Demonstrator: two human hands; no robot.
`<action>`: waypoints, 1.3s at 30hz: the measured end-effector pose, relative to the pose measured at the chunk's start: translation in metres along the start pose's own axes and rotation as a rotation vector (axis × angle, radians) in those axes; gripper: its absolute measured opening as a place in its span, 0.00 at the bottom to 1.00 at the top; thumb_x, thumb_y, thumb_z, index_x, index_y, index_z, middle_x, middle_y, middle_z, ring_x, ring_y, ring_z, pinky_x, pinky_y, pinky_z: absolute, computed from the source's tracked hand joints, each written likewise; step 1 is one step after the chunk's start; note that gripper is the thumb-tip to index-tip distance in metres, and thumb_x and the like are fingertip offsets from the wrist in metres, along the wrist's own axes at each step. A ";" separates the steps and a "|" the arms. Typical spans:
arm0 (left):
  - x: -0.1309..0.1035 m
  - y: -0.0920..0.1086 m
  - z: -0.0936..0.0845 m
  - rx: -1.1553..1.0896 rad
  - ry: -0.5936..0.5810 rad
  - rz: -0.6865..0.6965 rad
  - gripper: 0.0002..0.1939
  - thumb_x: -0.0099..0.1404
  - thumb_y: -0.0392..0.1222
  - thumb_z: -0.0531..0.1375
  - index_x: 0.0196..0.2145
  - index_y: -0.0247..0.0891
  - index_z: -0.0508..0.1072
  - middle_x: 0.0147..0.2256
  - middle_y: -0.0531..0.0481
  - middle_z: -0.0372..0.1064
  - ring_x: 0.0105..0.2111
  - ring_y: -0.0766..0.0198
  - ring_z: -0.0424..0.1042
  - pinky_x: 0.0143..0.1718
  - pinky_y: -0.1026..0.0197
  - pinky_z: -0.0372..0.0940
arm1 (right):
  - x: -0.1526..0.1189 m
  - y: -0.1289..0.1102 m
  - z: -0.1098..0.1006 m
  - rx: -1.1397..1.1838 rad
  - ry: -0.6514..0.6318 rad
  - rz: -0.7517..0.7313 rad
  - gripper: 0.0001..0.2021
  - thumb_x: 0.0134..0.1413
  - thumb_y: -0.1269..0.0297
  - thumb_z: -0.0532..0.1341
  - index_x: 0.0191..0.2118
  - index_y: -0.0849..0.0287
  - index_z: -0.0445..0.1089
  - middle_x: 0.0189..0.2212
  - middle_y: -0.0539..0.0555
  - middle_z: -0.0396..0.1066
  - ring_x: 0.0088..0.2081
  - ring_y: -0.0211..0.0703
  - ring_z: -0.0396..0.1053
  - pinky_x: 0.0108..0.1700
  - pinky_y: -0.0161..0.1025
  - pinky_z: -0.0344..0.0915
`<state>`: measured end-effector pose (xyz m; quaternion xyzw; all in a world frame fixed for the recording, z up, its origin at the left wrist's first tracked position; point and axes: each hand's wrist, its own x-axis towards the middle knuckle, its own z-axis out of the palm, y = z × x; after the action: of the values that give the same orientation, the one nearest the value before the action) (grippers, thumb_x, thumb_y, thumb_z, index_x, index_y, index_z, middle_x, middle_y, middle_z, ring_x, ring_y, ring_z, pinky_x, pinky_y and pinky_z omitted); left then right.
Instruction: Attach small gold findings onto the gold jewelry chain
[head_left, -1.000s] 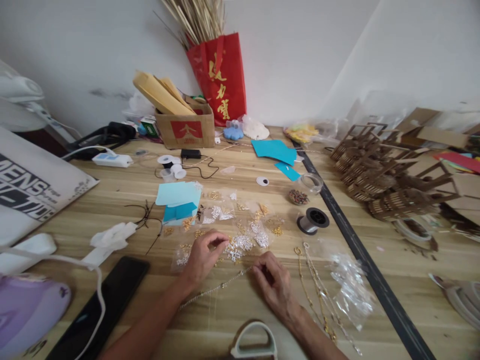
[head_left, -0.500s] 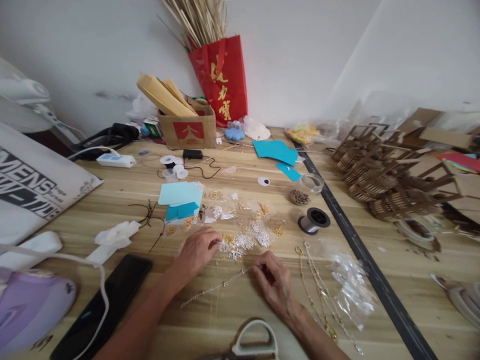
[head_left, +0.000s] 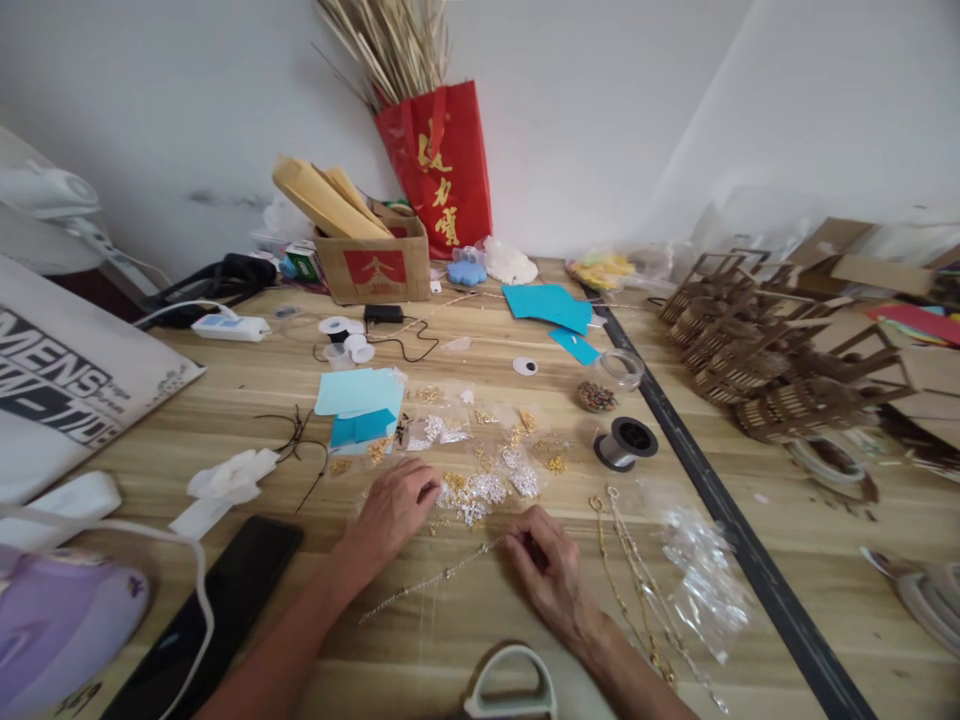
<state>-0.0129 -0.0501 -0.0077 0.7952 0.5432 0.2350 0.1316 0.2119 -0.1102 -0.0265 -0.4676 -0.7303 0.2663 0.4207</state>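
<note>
My right hand (head_left: 546, 572) has its fingertips pinched together on one end of a thin silver beaded chain (head_left: 448, 573). The rest of that chain trails left across the table. My left hand (head_left: 397, 502) rests at the left edge of a pile of small silver and gold beads (head_left: 480, 492). Its thumb and fingers are drawn together by the pile, and whatever they hold is hidden. Finished-looking gold and silver chains (head_left: 628, 580) lie right of my right hand. Below it are the pale handles of scissors (head_left: 511, 680), partly out of view.
Clear plastic bags (head_left: 705, 580) lie to the right, near a wire spool (head_left: 625, 443) and a jar of dark beads (head_left: 598, 394). Blue cards (head_left: 360, 392) sit behind my left hand. A black phone (head_left: 217, 610) and a purple appliance (head_left: 67, 620) occupy the left front.
My left hand stays by the bead pile with only a slight shift of its fingers. My right hand keeps its pinch on the chain. The view tilts slightly.
</note>
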 end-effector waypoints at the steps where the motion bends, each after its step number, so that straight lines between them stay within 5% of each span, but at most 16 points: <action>1: 0.000 0.001 0.000 0.009 -0.001 0.006 0.09 0.60 0.31 0.56 0.25 0.39 0.72 0.27 0.50 0.71 0.32 0.60 0.69 0.36 0.61 0.61 | 0.000 0.000 0.000 0.004 0.002 0.003 0.08 0.60 0.69 0.55 0.29 0.58 0.65 0.25 0.50 0.64 0.26 0.38 0.62 0.27 0.33 0.59; 19: 0.001 0.021 0.022 -0.067 -0.058 0.128 0.09 0.64 0.31 0.56 0.38 0.39 0.74 0.37 0.48 0.68 0.40 0.59 0.66 0.43 0.57 0.64 | 0.001 0.001 -0.001 0.030 0.028 0.038 0.07 0.58 0.71 0.55 0.29 0.58 0.63 0.24 0.49 0.63 0.26 0.38 0.60 0.27 0.32 0.58; 29: 0.018 0.028 0.024 0.132 -0.111 0.194 0.11 0.67 0.32 0.53 0.31 0.37 0.74 0.34 0.48 0.66 0.39 0.57 0.64 0.43 0.55 0.62 | 0.000 0.003 -0.001 0.044 0.050 0.018 0.07 0.58 0.72 0.56 0.29 0.57 0.65 0.24 0.49 0.63 0.25 0.38 0.61 0.26 0.32 0.57; 39: 0.033 0.028 0.027 0.101 -0.139 0.264 0.11 0.67 0.34 0.54 0.29 0.36 0.74 0.33 0.48 0.69 0.38 0.58 0.65 0.46 0.55 0.59 | 0.000 0.005 -0.001 0.046 0.055 0.002 0.07 0.58 0.72 0.55 0.29 0.57 0.64 0.24 0.49 0.63 0.25 0.38 0.61 0.27 0.33 0.58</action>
<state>0.0337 -0.0284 -0.0104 0.8798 0.4345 0.1669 0.0968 0.2151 -0.1076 -0.0299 -0.4656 -0.7118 0.2706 0.4509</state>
